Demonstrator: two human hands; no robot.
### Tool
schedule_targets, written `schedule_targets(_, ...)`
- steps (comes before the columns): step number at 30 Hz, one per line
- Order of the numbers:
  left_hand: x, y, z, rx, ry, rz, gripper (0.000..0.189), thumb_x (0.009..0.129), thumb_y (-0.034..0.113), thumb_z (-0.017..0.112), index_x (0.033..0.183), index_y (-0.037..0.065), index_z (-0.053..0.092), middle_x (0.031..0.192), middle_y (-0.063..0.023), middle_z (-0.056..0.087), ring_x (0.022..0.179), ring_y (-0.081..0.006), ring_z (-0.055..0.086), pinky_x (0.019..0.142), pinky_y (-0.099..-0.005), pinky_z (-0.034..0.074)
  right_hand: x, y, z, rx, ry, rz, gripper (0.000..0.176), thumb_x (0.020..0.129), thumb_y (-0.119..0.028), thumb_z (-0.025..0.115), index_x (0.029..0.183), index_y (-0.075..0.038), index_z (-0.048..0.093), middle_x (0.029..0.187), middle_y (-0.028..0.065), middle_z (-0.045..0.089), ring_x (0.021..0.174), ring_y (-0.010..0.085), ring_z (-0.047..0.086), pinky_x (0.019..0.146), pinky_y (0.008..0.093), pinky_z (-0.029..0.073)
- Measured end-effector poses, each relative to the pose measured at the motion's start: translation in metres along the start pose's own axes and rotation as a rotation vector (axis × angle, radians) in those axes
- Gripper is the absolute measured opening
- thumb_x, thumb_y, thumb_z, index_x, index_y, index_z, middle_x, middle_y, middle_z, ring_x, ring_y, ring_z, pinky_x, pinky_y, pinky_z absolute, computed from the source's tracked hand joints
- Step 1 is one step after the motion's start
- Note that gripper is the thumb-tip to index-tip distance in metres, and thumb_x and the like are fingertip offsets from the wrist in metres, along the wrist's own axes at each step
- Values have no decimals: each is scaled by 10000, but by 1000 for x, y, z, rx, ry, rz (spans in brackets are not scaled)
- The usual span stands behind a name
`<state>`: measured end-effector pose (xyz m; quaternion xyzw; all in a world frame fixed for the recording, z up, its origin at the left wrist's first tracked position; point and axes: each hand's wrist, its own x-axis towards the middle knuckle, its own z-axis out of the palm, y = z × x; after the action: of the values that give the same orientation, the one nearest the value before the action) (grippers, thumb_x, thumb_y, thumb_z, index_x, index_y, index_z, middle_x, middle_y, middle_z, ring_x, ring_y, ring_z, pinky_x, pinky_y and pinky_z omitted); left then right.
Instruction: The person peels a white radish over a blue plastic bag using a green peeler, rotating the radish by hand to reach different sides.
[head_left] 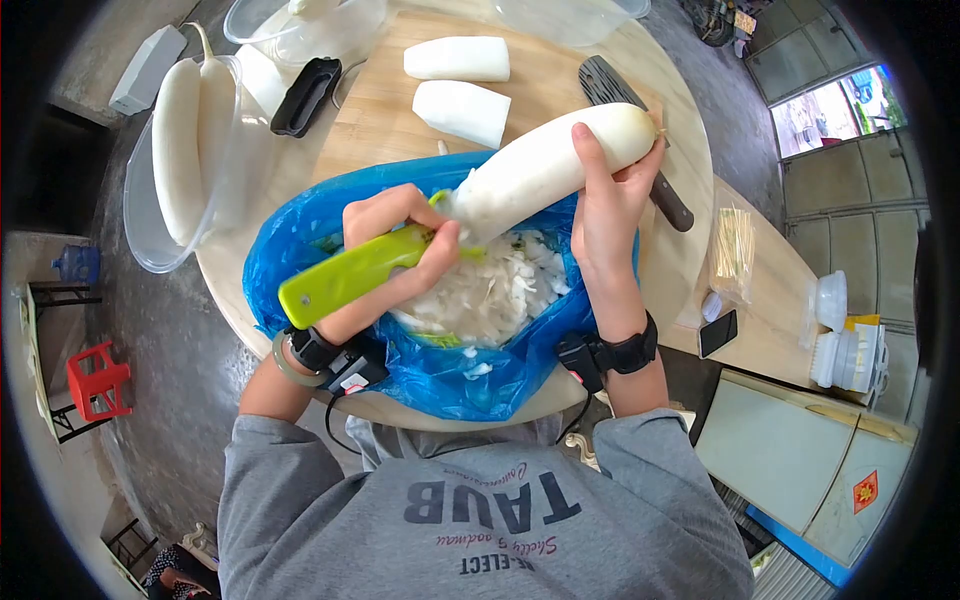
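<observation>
A large white radish (540, 170) lies slantwise above a blue plastic bag (340, 195). My right hand (612, 190) is closed around its far, upper end. My left hand (400, 245) grips a lime-green peeler (350, 275), whose head is at the radish's lower end. White peelings (500, 290) fill the open bag below. Behind the radish, two peeled white pieces (457, 59) (462, 113) rest on a wooden cutting board (375, 110). A knife with a dark patterned blade and brown handle (671, 202) lies at the board's right edge, close to my right hand.
A clear container (140, 220) with whole radishes (178, 150) stands at the left. Near it is a black tray (306, 97). More clear containers are at the back. On the right table lie skewers (733, 250), a phone (718, 333) and white containers (845, 355).
</observation>
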<state>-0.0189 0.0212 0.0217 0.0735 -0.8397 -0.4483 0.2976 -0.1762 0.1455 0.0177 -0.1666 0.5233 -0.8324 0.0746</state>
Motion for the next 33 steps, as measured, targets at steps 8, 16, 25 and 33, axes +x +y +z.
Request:
schedule_targets(8, 2, -3, 5, -137, 84, 95, 138, 715, 34, 661, 681, 37, 527, 608, -89, 566, 512, -184, 545, 495, -270, 423, -3, -3, 3, -3, 17, -13, 839, 745, -42, 707, 1353, -75, 130, 1133, 112, 424, 1002, 171, 491, 837, 305, 450)
schedule_targets(16, -1, 2, -10, 64, -22, 146, 180, 679, 26, 657, 616, 33, 489, 554, -78, 523, 468, -193, 514, 449, -275, 378, -4, -4, 5, -20, 8, -23, 841, 748, -53, 710, 1353, -80, 127, 1130, 118, 423, 1001, 178, 491, 837, 309, 451)
schedule_targets(25, 3, 1, 9, -96, 118, 108, 186, 669, 28, 644, 573, 47, 485, 529, -71, 495, 472, -197, 495, 455, -279, 374, -3, -3, 4, -14, 6, -15, 846, 748, -47, 706, 1358, -74, 120, 1136, 123, 418, 1000, 180, 492, 834, 309, 453)
schedule_targets(33, 0, -4, 0, -58, 80, 159, 155, 664, 26, 657, 607, 49, 515, 566, -72, 532, 492, -201, 521, 459, -284, 383, -2, -3, 5, -31, 18, -19, 852, 747, -45, 706, 1357, -79, 113, 1127, 126, 426, 996, 183, 497, 828, 309, 457)
